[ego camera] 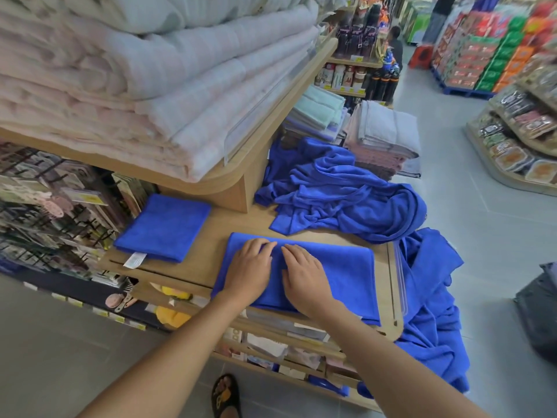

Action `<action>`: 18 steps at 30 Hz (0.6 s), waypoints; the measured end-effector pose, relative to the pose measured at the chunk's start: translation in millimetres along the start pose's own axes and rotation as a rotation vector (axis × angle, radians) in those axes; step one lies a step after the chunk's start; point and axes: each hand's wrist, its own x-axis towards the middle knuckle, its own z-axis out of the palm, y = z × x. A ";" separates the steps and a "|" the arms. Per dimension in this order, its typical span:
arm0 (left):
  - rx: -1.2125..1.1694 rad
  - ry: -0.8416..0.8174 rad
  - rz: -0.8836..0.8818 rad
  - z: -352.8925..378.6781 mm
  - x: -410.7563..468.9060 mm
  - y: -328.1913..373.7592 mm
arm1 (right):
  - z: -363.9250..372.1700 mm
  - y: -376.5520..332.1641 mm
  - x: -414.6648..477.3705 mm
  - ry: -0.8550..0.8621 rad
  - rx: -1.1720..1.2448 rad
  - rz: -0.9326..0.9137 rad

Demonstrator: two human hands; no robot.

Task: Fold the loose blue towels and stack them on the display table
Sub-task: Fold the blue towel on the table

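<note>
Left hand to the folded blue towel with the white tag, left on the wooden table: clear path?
Probably yes. The left hand lies flat on the half-folded blue towel, holding nothing, and only bare wooden table separates it from the folded blue towel with the white tag. Nothing stands between them.

Light: bright, even, from overhead
Shadows: faint, soft
Glare: none
Blur: top corners smeared
Distortion: wide-angle bending at edges
Focus: centre sharpest

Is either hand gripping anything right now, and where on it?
Nothing is gripped. The left hand and right hand press flat, side by side, on the middle of the blue towel spread on the display table.
</note>
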 end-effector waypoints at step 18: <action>0.198 -0.151 -0.069 19.9 -3.7 -20.0 | -9.1 99.9 -57.3 0.017 -0.159 0.427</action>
